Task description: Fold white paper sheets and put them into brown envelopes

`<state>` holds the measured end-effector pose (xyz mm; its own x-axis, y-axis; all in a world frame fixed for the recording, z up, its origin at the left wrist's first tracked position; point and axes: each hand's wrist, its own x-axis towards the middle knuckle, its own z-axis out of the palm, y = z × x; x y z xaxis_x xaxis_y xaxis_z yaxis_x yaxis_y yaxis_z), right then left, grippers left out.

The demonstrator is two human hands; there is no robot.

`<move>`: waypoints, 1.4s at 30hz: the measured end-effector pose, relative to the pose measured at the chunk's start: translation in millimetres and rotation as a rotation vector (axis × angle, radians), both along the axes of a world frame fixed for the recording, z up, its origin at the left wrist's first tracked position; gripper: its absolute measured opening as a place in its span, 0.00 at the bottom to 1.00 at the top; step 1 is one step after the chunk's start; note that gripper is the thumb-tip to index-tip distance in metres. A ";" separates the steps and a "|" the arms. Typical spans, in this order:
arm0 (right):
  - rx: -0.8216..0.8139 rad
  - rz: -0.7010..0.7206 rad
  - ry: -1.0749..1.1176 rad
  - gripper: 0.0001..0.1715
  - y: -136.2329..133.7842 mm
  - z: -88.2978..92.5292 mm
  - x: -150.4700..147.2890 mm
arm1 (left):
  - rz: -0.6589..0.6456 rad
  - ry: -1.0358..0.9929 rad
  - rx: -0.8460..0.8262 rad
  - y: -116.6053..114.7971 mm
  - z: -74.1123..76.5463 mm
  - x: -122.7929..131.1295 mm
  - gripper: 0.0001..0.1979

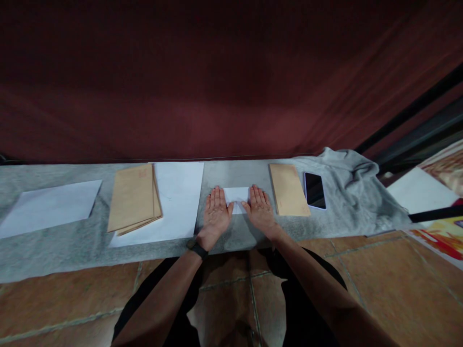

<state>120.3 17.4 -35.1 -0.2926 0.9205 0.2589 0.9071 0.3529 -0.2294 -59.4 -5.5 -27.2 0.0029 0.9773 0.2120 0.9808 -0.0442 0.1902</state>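
A small white paper (237,194) lies on the grey cloth between my two hands. My left hand (217,210) rests flat on the paper's left edge, fingers pointing forward and thumb reaching inward. On the right edge my right hand (259,209) lies palm down in the same way, its thumb near the other one. Neither hand grips anything. Close to the right hand is a brown envelope stack (289,190). Large white sheets (179,197) lie left of the left hand, partly under several brown envelopes (133,197).
A phone (315,191) lies right of the right-hand envelopes, beside bunched grey cloth (352,188). Another white sheet (54,205) is at the far left. A dark red curtain (224,96) hangs behind the grey-covered surface (72,253). Printed sheets (443,241) are at far right.
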 end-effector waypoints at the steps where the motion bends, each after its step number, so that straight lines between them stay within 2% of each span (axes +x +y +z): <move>1: 0.003 -0.005 0.002 0.42 -0.2 -0.5 1.0 | 0.008 -0.004 0.007 -0.7 -0.9 -0.2 0.35; 7: 0.007 -0.037 0.015 0.44 -1.2 -1.9 5.0 | 0.065 -0.031 0.049 -2.8 -5.4 -0.6 0.36; 11: 0.019 -0.060 0.043 0.43 -2.3 4.3 4.9 | 0.074 -0.053 0.069 -3.4 -1.2 -0.4 0.35; 13: -0.004 -0.027 0.039 0.42 -4.9 9.4 2.6 | 0.033 -0.052 0.073 -6.6 3.0 2.8 0.34; 16: -0.067 0.094 0.027 0.38 -12.4 14.6 -2.6 | -0.110 -0.044 0.040 -16.4 6.8 11.4 0.32; 19: -0.106 0.188 0.010 0.35 -21.2 13.8 -5.9 | -0.212 -0.031 0.005 -27.4 5.4 18.0 0.31; 21: -0.106 0.193 0.000 0.35 -25.3 11.0 -5.4 | -0.227 -0.022 0.001 -32.0 2.7 18.5 0.31; 28: -0.035 0.131 -0.018 0.41 -28.0 0.6 3.9 | -0.162 0.007 0.017 -34.2 -0.6 10.3 0.33; 34: 0.040 0.094 -0.035 0.41 -28.4 -4.8 10.0 | -0.070 -0.010 0.006 -36.3 1.5 8.2 0.34; 42: 0.047 0.088 -0.038 0.41 -28.1 -6.7 13.8 | -0.012 -0.021 0.027 -31.1 4.4 0.7 0.32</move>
